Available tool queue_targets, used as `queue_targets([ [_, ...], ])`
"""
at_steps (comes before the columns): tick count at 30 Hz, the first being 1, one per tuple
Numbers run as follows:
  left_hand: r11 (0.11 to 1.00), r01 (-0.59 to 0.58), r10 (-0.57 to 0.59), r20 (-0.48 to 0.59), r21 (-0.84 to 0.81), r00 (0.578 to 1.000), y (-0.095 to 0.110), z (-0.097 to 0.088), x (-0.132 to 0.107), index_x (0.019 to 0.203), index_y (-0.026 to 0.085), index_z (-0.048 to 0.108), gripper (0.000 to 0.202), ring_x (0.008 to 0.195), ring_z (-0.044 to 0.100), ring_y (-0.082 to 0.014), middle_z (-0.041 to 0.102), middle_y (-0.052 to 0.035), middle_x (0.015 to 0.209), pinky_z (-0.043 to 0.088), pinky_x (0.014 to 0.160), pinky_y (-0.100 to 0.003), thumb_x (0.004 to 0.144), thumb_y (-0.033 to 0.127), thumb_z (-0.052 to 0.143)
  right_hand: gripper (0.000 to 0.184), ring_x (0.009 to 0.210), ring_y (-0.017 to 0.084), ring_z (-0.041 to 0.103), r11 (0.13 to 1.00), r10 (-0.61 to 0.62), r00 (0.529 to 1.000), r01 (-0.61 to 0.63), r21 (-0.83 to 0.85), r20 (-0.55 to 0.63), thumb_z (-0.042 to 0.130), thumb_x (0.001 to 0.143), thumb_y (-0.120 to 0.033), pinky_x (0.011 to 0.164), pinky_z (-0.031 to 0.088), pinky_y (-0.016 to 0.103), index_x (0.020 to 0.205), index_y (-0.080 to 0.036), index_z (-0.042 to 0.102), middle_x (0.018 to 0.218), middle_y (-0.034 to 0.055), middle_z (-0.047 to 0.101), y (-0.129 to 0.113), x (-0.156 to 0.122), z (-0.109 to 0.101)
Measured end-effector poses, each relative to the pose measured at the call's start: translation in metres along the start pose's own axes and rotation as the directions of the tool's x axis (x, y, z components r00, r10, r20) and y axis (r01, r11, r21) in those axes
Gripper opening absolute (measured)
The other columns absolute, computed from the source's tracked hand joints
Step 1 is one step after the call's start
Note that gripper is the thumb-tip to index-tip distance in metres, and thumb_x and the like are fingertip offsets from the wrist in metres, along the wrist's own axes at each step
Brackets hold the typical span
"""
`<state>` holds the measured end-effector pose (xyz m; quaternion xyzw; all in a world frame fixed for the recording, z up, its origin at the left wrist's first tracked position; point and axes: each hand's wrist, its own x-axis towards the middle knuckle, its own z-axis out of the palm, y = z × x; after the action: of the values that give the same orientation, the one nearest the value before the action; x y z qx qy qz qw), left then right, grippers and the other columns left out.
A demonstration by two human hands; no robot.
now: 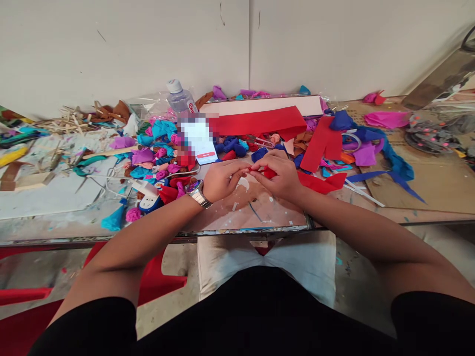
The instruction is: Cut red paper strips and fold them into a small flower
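Observation:
My left hand [221, 179] and my right hand [279, 174] meet over the near middle of the worktable [260, 212]. Both pinch one end of a red felt strip [322, 183], which trails off to the right from under my right hand. The fingers of both hands are curled tight on the red piece between them. A metal wristwatch [198, 193] sits on my left wrist. Several small rolled felt flowers [159, 163] in pink, teal, purple and red lie heaped just left of my hands.
A phone [200, 139] leans up behind the flower heap, with a plastic water bottle [180, 99] beyond it. Red felt sheets [260, 121] and blue and purple scraps [365, 148] cover the back right. Wooden sticks [74, 116] litter the back left. A red chair [163, 277] stands below.

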<state>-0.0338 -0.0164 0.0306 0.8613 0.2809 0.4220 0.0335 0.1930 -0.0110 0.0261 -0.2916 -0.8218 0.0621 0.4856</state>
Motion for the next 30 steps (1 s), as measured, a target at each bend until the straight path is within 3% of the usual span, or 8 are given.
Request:
queue_targets([
  [9, 0.989, 0.107, -0.106, 0.015, -0.103, 0.994, 0.0037, -0.0017, 0.0028, 0.111, 0.019, 0.078, 0.029, 0.074, 0.075, -0.0154, 0.080, -0.0050, 0.083, 0.054, 0.071, -0.026, 0.108, 0.036, 0.055, 0.019, 0.088, 0.024, 0.069, 0.999, 0.035, 0.999, -0.035, -0.036, -0.002, 0.072, 0.098, -0.044, 0.090, 0.050, 0.042, 0.093, -0.027, 0.076, 0.088, 0.0020, 0.080, -0.0005, 0.0008, -0.0021],
  [27, 0.992, 0.116, -0.117, -0.032, -0.043, 0.993, 0.0069, -0.0026, 0.0023, 0.118, 0.017, 0.079, 0.029, 0.066, 0.073, -0.0131, 0.080, -0.0038, 0.079, 0.054, 0.068, -0.025, 0.107, 0.032, 0.056, 0.019, 0.092, 0.024, 0.067, 0.997, 0.069, 0.998, -0.069, -0.026, -0.011, 0.070, 0.100, -0.045, 0.089, 0.049, 0.043, 0.098, -0.028, 0.078, 0.091, 0.0014, 0.081, -0.0002, -0.0016, -0.0002],
  [30, 0.993, 0.104, -0.105, -0.028, -0.051, 0.994, 0.0055, -0.0011, 0.0006, 0.119, 0.018, 0.079, 0.029, 0.069, 0.075, -0.0134, 0.082, -0.0057, 0.088, 0.056, 0.069, -0.025, 0.107, 0.033, 0.057, 0.021, 0.093, 0.024, 0.067, 0.998, 0.057, 0.998, -0.057, -0.006, 0.002, 0.065, 0.102, -0.043, 0.090, 0.047, 0.043, 0.098, -0.027, 0.076, 0.093, 0.0026, 0.080, -0.0009, -0.0009, 0.0008],
])
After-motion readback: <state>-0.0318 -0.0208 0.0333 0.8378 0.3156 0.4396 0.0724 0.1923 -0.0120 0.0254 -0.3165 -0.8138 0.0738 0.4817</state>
